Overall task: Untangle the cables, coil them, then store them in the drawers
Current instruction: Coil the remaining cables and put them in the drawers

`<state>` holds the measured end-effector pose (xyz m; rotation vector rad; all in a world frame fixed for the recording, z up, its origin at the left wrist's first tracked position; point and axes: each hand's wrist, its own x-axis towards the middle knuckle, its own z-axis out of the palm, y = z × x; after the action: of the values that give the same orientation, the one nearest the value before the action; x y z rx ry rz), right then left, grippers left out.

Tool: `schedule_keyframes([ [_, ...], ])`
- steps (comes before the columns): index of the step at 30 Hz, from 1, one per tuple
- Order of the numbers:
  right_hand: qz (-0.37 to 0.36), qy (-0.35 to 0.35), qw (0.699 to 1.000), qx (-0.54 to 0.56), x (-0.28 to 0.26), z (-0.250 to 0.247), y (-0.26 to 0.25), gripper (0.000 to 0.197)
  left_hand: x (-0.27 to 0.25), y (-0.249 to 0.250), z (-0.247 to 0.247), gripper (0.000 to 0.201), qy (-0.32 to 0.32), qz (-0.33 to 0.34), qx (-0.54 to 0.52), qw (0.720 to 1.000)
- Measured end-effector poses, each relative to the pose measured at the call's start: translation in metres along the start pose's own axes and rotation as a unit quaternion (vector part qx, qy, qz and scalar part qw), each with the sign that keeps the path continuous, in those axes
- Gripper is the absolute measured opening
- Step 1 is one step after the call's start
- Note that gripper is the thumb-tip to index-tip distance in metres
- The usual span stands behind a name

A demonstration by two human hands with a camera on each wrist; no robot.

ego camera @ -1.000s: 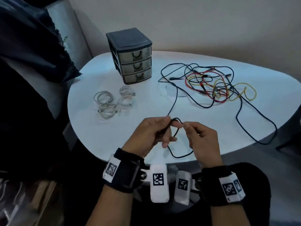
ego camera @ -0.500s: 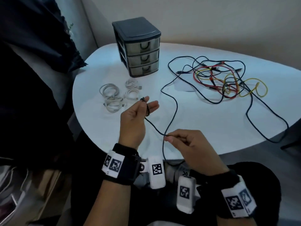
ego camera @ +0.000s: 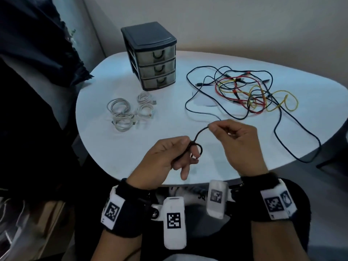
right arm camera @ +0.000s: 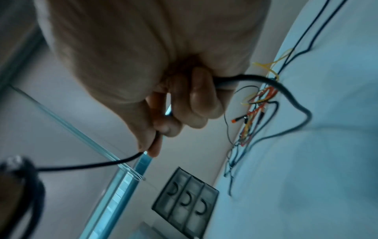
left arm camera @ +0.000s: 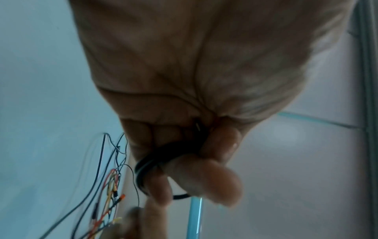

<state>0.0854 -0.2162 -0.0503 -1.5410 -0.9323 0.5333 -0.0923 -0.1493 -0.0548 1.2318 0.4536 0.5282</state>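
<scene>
A thin black cable (ego camera: 199,132) runs from a tangle of black, red and yellow cables (ego camera: 244,93) on the white table (ego camera: 105,147) to my hands. My left hand (ego camera: 169,157) grips a small coil of it, looped round the fingers (left arm camera: 155,190); the coil (left arm camera: 147,163) shows close up in the left wrist view. My right hand (ego camera: 233,140) pinches the same cable (right arm camera: 286,90) between thumb and forefinger, just right of and above the left hand. A dark three-drawer unit (ego camera: 152,59) stands at the back of the table, all drawers closed.
Several coiled white cables (ego camera: 128,112) lie left of centre in front of the drawers (right arm camera: 186,203). A dark cloth-covered shape (ego camera: 37,44) sits to the left of the table. A long black loop (ego camera: 301,140) trails toward the table's right edge.
My right hand has risen from the table's near edge and moved forward, bringing the cable up beside the left hand. The left hand now holds a fuller loop round its fingers.
</scene>
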Motion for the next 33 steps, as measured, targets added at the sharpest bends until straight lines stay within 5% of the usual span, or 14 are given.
schedule_keyframes([
  [5, 0.061, -0.122, 0.988, -0.071, -0.022, 0.017, 0.026, 0.013, 0.000, 0.004, -0.001, 0.037, 0.094, 0.082, -0.152, 0.980],
  [9, 0.062, -0.259, 0.958, -0.109, -0.044, 0.022, 0.015, 0.017, 0.005, -0.005, -0.009, 0.034, 0.174, 0.094, -0.170, 0.965],
  [13, 0.027, -0.290, 0.944, -0.154, -0.043, 0.011, -0.013, 0.018, 0.011, -0.032, -0.020, 0.029, 0.208, 0.019, 0.067, 0.976],
  [17, 0.007, -0.251, 0.959, -0.134, -0.040, -0.009, -0.031, 0.018, 0.006, -0.043, -0.016, 0.035, 0.096, -0.064, 0.229, 0.967],
  [23, 0.024, -0.035, 0.999, -0.007, -0.018, -0.005, -0.004, 0.011, -0.007, -0.012, -0.001, 0.037, -0.038, -0.063, 0.032, 0.997],
  [28, 0.056, -0.124, 0.991, -0.011, -0.028, 0.014, 0.024, 0.015, -0.009, -0.003, -0.009, 0.041, -0.012, 0.014, -0.109, 0.994],
  [33, 0.066, -0.227, 0.968, -0.080, -0.042, 0.021, 0.028, 0.016, -0.003, -0.004, -0.014, 0.035, 0.158, 0.073, -0.218, 0.960],
])
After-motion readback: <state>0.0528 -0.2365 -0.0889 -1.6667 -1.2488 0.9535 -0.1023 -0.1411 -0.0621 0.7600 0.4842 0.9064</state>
